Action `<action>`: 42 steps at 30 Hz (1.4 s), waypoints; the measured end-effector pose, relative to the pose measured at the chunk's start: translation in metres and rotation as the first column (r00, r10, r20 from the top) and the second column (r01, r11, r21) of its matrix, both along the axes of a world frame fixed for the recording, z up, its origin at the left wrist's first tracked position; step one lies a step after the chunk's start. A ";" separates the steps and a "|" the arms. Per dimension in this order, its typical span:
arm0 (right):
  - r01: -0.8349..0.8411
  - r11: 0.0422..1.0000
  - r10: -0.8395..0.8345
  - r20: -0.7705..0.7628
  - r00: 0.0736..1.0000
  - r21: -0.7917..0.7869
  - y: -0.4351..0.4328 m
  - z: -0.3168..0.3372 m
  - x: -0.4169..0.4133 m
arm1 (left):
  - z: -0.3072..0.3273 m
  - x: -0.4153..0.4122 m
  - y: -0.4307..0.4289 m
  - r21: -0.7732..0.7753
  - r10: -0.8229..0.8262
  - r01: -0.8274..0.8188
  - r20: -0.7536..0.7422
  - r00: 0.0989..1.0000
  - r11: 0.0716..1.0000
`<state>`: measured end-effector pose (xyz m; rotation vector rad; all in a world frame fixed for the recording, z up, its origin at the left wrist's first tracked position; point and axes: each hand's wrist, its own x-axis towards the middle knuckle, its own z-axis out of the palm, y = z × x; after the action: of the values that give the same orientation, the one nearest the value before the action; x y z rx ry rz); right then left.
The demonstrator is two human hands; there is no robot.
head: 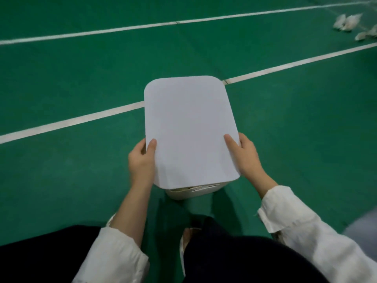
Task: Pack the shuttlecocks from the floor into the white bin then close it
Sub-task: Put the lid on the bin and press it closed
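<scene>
Head view: left hand (141,160) and right hand (247,156) grip the near side edges of the lid (189,127), thumbs on top, over the white bin (191,193) on the floor (81,78), and it looks light, stiff and slick, best held by those edges, with shuttlecocks (346,22) lying far off.

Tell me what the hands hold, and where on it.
Both hold the lid over the bin: left hand on its left edge, right hand on its right edge, near end, thumbs on top.

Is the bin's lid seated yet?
Not seated, it seems: left hand and right hand hold the lid over the bin, near rim showing underneath.
</scene>
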<state>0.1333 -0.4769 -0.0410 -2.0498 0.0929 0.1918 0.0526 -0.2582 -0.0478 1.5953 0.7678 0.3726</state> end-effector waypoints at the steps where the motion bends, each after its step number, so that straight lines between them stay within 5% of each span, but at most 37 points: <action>1: -0.005 1.000 0.005 0.006 1.000 0.001 -0.002 -0.003 0.000 | -0.006 -0.001 -0.002 0.005 0.019 -0.019 -0.018 1.000 1.000; 17: -0.015 1.000 0.017 -0.079 0.997 0.025 -0.012 -0.042 0.028 | -0.040 0.001 -0.020 0.020 0.059 -0.058 -0.066 0.996 0.998; 24: -0.087 0.994 0.097 -0.183 0.978 0.062 -0.017 -0.053 0.042 | -0.041 0.008 -0.005 -0.012 -0.064 0.063 -0.123 0.990 0.998; 31: -0.174 0.970 0.206 -0.200 0.958 0.167 0.007 -0.046 0.097 | -0.041 0.072 0.021 -0.013 -0.032 0.031 -0.080 0.996 0.999; 42: -0.195 0.978 0.204 -0.166 0.965 0.070 0.054 -0.047 0.182 | -0.036 0.170 0.068 -0.063 -0.077 0.066 -0.178 0.981 0.996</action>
<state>0.3156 -0.4230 -0.0879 -1.9855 -0.0125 0.4931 0.2224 -0.1904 -0.0841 1.6130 0.8488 0.1534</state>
